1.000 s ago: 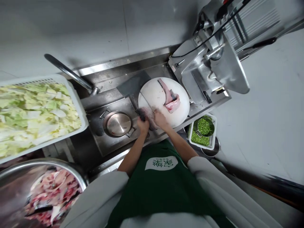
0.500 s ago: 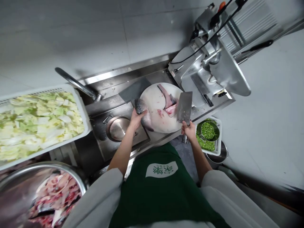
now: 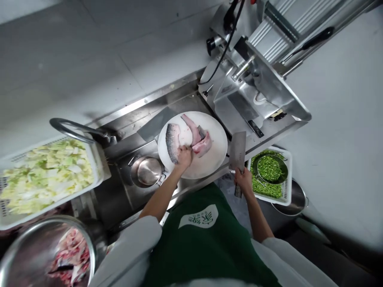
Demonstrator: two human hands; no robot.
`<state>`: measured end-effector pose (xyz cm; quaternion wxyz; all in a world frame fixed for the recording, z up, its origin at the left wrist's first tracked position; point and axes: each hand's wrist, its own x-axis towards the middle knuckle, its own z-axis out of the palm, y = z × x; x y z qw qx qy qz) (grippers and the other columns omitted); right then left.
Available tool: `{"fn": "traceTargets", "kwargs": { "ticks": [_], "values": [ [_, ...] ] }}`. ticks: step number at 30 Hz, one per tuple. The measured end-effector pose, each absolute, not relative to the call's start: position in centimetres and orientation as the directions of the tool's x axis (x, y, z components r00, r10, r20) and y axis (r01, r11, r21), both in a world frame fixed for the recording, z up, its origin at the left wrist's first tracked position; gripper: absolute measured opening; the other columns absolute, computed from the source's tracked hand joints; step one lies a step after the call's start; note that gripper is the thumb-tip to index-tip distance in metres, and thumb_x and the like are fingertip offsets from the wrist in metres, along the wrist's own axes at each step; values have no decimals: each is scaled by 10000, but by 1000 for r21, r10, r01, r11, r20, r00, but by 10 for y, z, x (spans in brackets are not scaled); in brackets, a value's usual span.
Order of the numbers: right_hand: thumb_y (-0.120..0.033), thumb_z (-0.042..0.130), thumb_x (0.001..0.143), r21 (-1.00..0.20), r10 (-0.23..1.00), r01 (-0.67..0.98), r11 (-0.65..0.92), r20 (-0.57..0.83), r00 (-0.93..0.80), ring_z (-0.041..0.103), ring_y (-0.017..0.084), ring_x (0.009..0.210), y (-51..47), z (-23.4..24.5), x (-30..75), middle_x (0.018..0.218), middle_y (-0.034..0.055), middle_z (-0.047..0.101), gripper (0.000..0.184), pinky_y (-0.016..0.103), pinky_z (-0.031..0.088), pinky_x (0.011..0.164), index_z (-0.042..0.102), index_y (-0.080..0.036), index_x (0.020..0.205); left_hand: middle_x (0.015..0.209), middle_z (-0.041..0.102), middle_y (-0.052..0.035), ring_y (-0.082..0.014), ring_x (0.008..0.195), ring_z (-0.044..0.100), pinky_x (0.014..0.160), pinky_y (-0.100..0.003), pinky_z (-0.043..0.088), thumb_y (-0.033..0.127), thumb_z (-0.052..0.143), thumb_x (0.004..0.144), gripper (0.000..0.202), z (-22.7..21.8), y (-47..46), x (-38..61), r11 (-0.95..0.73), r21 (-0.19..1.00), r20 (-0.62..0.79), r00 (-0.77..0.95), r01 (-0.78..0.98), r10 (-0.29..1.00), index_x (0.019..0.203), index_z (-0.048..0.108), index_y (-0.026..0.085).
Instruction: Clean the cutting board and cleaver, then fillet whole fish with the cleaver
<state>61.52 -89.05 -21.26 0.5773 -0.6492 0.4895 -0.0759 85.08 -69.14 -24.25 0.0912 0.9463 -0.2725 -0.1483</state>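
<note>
On the round white cutting board, a fish fillet with dark speckled skin lies along the left side. My left hand is just right of its lower end, fingers curled down against the board; whatever is in them is hidden. Further right lie pink fish pieces, one a long strip reaching toward the back. Beyond the board's right edge, my right hand grips a cleaver by its handle, its broad blade pointing away from me.
A metal slicer stands at the back right. Chopped greens fill a white basket below the counter edge. To the left are a steel pot, a curved faucet, a crate of cut cabbage and a steel bowl with fish scraps.
My left hand has let go of the speckled fillet, now flat on the board, and moved right of it. The cleaver has shifted off the board's right edge. The view has turned.
</note>
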Motion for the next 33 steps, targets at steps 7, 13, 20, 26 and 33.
{"fn": "traceTargets", "kwargs": {
  "ticks": [7,13,20,26,33],
  "values": [
    [-458,582,839,-761,-623,-644,-70,-471,624,528,163,525,-946,-225,644,514,-33,509,241,261,392,498,562,-220,811,1054,733,-162,-323,1186,592,1061,-458,432,36,515,814,365,-237,-687,857,-871,298,-226,858,-389,-461,1086,742,123],
    [-446,582,861,-752,-527,-631,-191,-464,712,551,179,586,-969,-234,673,568,3,561,249,268,401,557,626,-202,835,1267,736,-142,-346,1289,569,1162,-541,364,215,650,882,324,-222,-727,852,-780,551,-105,902,-296,-418,1191,746,198],
    [-429,518,869,-727,-472,-625,-286,-460,752,542,179,581,-979,-236,694,595,14,580,258,273,376,566,617,-198,813,784,721,-95,-276,800,682,862,-439,527,126,773,740,82,-214,-775,855,-671,742,-389,818,4,-424,745,697,157],
    [-440,497,881,-694,-452,-643,-324,-483,750,556,192,632,-982,-237,694,644,38,604,284,277,362,589,628,-189,862,655,639,-5,-147,549,565,560,-284,492,437,878,707,350,-188,-692,880,-318,915,-347,886,247,-307,826,695,163],
    [-449,505,888,-697,-441,-637,-329,-483,756,554,197,623,-988,-244,695,613,26,584,300,281,371,593,645,-184,903,797,714,-63,-242,765,693,757,-373,573,448,908,599,452,-198,-624,932,-620,723,-430,901,305,-57,897,714,169]
  ]
}}
